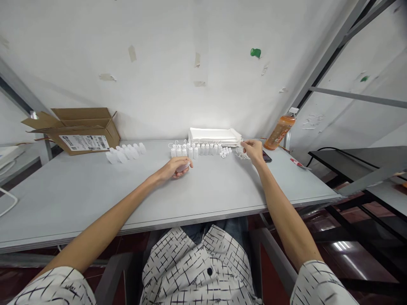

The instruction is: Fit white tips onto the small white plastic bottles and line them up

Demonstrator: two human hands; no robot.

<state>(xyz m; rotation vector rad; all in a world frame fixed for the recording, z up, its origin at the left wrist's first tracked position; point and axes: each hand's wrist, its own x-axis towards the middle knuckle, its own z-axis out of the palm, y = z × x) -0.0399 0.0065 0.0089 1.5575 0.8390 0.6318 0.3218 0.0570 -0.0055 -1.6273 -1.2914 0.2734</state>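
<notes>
My left hand [177, 167] is wrapped round a small translucent white bottle [183, 167], just in front of a row of small white bottles [203, 150], some with loops at their tops. At the right, my right hand [252, 150] is pinched over a pile of thin white loops [242, 154]; what its fingertips hold is too small to make out. Small white caps [224, 151] lie between the row and the pile. Flat, rounded translucent white pieces [126, 152] stand in rows further left.
An open cardboard box [84, 137] sits at the back left. White sheets [214, 135] are stacked against the wall. An orange drink bottle [280, 130], a dark phone [266, 156] and a red-and-white packet [299, 164] are on the right of the grey table [197, 190].
</notes>
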